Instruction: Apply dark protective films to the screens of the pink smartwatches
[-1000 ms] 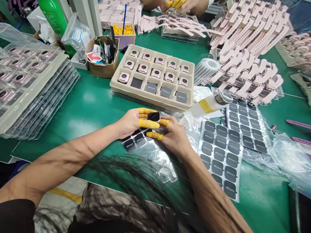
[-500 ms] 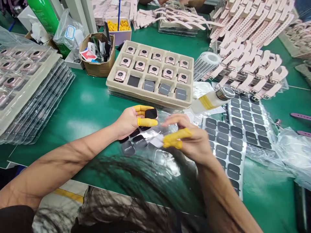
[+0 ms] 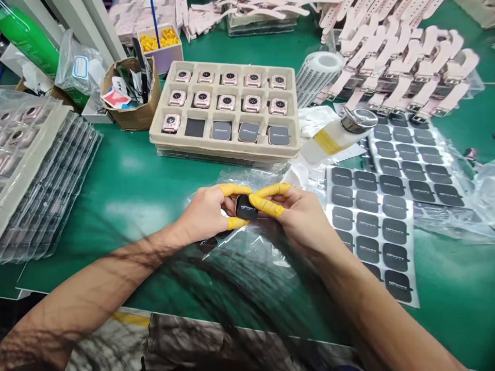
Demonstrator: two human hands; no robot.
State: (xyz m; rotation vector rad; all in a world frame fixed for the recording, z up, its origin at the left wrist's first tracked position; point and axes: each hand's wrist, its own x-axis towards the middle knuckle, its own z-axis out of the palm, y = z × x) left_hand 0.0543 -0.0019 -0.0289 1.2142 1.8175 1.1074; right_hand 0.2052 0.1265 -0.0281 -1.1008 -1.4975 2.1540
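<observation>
A pink smartwatch body [image 3: 237,205] is gripped by its edges in my left hand [image 3: 203,214], between the yellow-cotted thumb and finger. Its face is covered by a black printed screen sticker [image 3: 247,210]. My right hand [image 3: 305,216], also in yellow finger cots, pinches the sticker's right edge against the watch. Below both hands lie crumpled clear plastic [image 3: 266,247] and some dark stickers, partly hidden. Beyond them stands a beige tray [image 3: 228,149] of pink watch bodies; several front compartments show black squares, most of them printed.
Sticker sheets [image 3: 410,247] lie to the right, near a clear bottle [image 3: 328,136] with a metal cap. Stacked clear trays [image 3: 58,180] stand left. A cardboard box [image 3: 129,116], a box of yellow finger cots [image 3: 170,56] and pink watch straps [image 3: 398,72] are farther back.
My right hand has moved in to meet the left at the watch. The watch's plain black face now carries a printed sticker. The view has shifted a little.
</observation>
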